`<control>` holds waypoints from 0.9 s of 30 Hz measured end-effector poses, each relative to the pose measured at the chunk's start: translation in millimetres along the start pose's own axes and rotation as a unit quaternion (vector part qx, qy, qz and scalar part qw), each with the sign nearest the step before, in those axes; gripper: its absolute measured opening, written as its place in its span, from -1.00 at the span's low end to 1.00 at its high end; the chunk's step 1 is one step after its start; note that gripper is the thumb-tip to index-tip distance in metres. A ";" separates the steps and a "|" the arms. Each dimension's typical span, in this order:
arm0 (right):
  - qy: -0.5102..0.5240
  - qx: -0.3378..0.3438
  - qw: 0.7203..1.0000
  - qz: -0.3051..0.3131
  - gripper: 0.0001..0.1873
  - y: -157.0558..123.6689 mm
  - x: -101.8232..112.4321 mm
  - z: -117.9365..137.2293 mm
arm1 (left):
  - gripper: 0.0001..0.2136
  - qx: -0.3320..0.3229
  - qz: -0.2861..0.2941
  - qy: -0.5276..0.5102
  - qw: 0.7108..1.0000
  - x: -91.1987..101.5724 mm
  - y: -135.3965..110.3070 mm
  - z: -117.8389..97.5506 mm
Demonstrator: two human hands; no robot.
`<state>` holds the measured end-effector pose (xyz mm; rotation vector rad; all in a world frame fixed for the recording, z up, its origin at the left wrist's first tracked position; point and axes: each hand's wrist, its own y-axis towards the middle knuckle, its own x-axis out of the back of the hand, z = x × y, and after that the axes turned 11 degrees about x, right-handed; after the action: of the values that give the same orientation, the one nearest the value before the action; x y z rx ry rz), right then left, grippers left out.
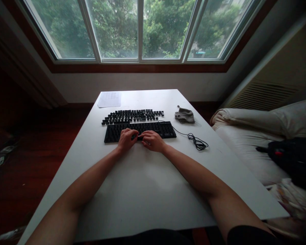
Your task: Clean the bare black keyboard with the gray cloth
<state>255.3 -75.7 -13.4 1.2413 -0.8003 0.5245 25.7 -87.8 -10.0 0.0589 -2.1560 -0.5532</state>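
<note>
A black keyboard (112, 133) lies flat on the white table, partly covered by my hands. My left hand (127, 137) is over its front middle edge, thumb and index finger bent into a pinch; what is between them is too small to make out. My right hand (153, 140) is just beside it, fingers bent together and tips close to the left fingertips at the keyboard's front edge. Anything in those fingers is hidden too. Behind the keyboard, several loose black keycaps (132, 114) are laid out in rows.
The keyboard's cable (199, 142) is coiled on the right of the white table (142, 183). A crumpled grey cloth pouch (185, 115) lies behind it. Printed paper (109, 99) is at the far left corner. A sofa (247, 149) with a black bag (293, 160) stands at right.
</note>
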 end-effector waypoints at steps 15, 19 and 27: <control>0.050 -0.014 0.999 0.003 -0.90 3.8 7.5 5.1 | -0.87 0.123 -0.080 0.130 0.981 41.5 61.5 70.9; 0.082 -0.014 0.996 -0.010 -0.90 2.7 8.0 4.3 | -0.86 0.092 -0.038 0.199 0.975 48.3 86.0 96.5; -0.001 0.012 1.000 0.015 -0.76 -1.4 1.6 0.1 | -0.85 -0.029 0.105 0.275 0.955 51.0 118.5 109.9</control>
<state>257.3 -76.3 -13.0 1.2539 -0.8161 0.5588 -72.4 46.9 20.9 -0.0450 -1.5793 -0.4147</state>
